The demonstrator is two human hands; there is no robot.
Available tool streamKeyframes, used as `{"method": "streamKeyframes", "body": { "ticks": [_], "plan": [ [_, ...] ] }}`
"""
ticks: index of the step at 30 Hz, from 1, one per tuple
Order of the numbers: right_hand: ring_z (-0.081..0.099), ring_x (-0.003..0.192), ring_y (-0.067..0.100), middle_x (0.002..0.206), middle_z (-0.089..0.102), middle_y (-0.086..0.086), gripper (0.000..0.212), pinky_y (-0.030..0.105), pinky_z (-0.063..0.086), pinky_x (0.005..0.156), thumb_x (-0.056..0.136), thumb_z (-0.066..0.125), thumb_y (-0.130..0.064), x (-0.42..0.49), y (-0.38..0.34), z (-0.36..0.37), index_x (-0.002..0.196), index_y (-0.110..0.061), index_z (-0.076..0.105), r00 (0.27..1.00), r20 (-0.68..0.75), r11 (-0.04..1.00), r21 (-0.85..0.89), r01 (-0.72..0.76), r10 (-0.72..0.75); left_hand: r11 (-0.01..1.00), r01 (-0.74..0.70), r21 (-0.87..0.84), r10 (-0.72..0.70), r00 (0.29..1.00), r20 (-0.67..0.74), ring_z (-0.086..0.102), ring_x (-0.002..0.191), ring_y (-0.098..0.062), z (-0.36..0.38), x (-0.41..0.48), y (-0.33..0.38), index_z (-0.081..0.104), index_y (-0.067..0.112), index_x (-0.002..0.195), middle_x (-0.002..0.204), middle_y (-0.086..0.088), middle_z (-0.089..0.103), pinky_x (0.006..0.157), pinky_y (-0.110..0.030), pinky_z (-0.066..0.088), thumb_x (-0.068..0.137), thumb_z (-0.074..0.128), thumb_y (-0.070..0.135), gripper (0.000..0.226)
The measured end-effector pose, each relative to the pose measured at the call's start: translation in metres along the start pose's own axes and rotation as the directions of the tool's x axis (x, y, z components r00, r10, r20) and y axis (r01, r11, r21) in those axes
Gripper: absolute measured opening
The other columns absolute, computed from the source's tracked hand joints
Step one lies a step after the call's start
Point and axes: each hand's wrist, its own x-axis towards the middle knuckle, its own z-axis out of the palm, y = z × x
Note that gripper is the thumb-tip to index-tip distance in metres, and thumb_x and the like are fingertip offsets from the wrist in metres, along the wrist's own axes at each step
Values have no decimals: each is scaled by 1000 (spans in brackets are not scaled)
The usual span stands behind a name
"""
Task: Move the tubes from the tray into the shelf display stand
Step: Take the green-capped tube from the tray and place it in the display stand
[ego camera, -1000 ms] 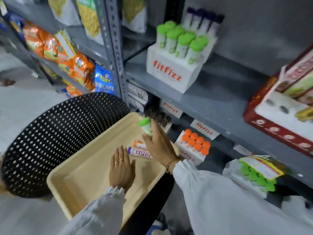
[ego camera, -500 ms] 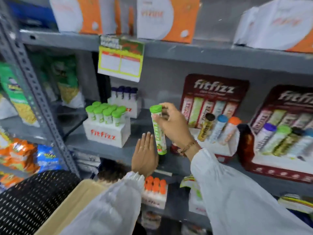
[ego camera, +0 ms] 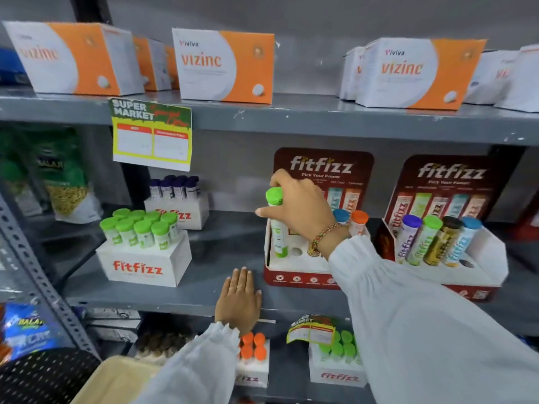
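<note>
While the left hand point(ego camera: 239, 298) lies flat, right hand point(ego camera: 297, 208) grip pinches green-capped tube point(ego camera: 277, 223).

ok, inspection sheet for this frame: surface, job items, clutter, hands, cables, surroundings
Surface: grey metal shelf, bare between the boxes.
Job's things: green-capped tube going into the red fitfizz display stand, one hole beside it empty; tray corner at bottom left.
Clutter: white fitfizz box of green-capped tubes.
Grips: right hand holds the tube; left hand flat on the shelf edge.
Cables: nothing seen.
Surroundings: vizinc boxes above.
</note>
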Motion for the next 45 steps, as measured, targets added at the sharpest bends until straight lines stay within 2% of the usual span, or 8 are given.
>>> {"method": "streamKeyframes", "body": {
  "ticks": [6,10,15,20,28,32,38,45],
  "plan": [
    [54,109,25,108,66,7,30,28,46,79,81,71,-26,5,3,-5,109,-16,65,974,223,993,102,-62,37,999,-48,0,48,998,-35,3,143,-24,3,0,-4,11,9,148,156,-8,11,114,-35,-2,62,-44,55,112],
    [74,82,28,91,74,15,22,38,62,73,80,65,-11,9,-1,-3,101,-5,68,954,293,971,204,-127,64,999,-41,-25,40,999,-30,3,143,-22,1,-1,-3,11,10,148,156,-7,11,113,-34,-3,74,-22,50,90],
    [63,96,28,95,72,16,27,34,56,81,83,64,-25,13,-1,10,97,-3,67,979,195,989,114,-90,66,999,-21,-28,21,1000,5,2,143,-21,-2,-2,-3,8,11,148,157,-6,8,115,-34,-1,99,9,43,58],
    [61,95,25,100,70,10,26,29,46,71,82,64,-32,12,-4,11,98,-11,66,998,65,999,38,-8,5,1000,-24,-10,24,1000,9,0,143,-21,1,-1,-4,5,13,149,157,-4,5,114,-33,-3,99,9,44,59],
    [60,80,22,100,69,11,30,38,60,74,76,75,-30,16,0,9,99,-11,70,981,191,989,135,-52,25,999,-41,-10,41,999,-11,3,143,-20,5,1,-5,8,13,149,157,-3,8,113,-32,-3,76,-20,52,87],
    [60,71,17,94,72,15,28,32,60,67,75,69,-19,18,0,11,100,-6,68,973,223,995,76,-71,53,1000,-27,-14,27,1000,6,0,143,-20,2,-1,-5,5,12,149,157,-4,4,113,-32,-4,91,-6,48,69],
    [55,104,27,107,66,14,32,29,44,72,84,63,-30,18,3,16,106,-8,66,993,107,996,66,-66,59,999,-36,-8,36,999,13,0,143,-20,-1,-2,-5,7,12,149,157,-5,5,115,-33,-1,99,9,44,59],
    [63,99,30,100,69,6,24,35,53,80,87,62,-24,21,6,11,106,-13,71,990,141,986,156,-51,29,999,-35,-6,35,999,2,0,143,-20,0,-2,-5,7,14,149,157,-3,6,112,-32,-4,99,10,45,59]
  ]
}}
